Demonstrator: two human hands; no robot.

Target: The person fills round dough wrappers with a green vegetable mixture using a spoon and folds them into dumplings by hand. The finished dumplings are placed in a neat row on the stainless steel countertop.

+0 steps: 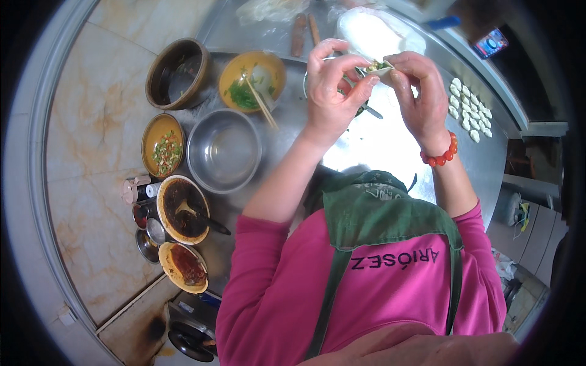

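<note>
Between my two raised hands is a dumpling wrapper with green and yellowish filling showing in its unsealed top. My left hand pinches its left end between thumb and fingers. The right end is in the fingertips of my right hand, which has a red bead bracelet at the wrist. Partly hidden behind my left hand is a bowl with green filling and a metal utensil. A white mass, perhaps dough, in a plastic bag lies beyond the hands. Finished dumplings stand in rows at the right.
A steel table carries a steel bowl, a yellow bowl with greens and chopsticks, a brown pot, and bowls of chopped vegetables, dark sauce and red paste. Rolling pins lie at the far side.
</note>
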